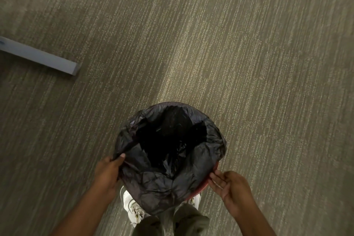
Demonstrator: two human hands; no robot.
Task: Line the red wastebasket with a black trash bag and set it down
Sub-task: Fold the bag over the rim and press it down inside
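The red wastebasket [203, 187] is low in the middle of the head view, above my feet, and only slivers of its rim show. A black trash bag [153, 178] fills it and folds out over most of the rim, its mouth gaping dark in the centre. My left hand [108, 168] pinches the bag's edge at the basket's left side, thumb on top. My right hand [230, 186] is at the right side with fingers spread, the fingertips touching the red rim and bag edge. Whether the basket rests on the floor is hidden.
Striped grey-brown carpet [210, 44] covers the whole floor. A grey flat bar [40, 56], perhaps a furniture foot, lies on the carpet at the left. My white shoes [134, 210] and olive trouser legs [183, 220] are right under the basket.
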